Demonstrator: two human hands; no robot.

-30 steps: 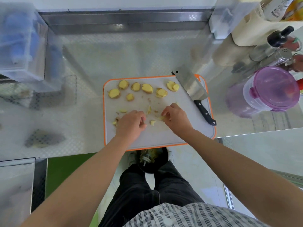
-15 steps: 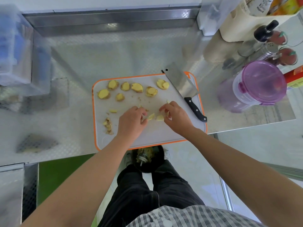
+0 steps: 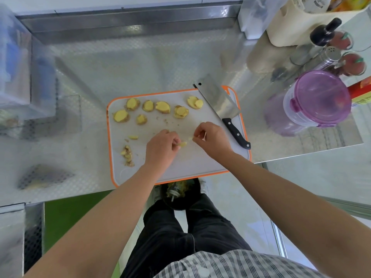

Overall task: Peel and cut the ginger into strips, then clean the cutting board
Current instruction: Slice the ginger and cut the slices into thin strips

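Here, left hand pinches ginger piece over cutting board; right hand pinches pale scrap beside it, likely stripping skin. Knife parked on board's right edge, slices lined along far edge, clear of work.

On my feed I see a white shirt crossed with dark check lines, one round white button on its front, black trousers below, pale shoe tips, and the left forearm and right forearm bare
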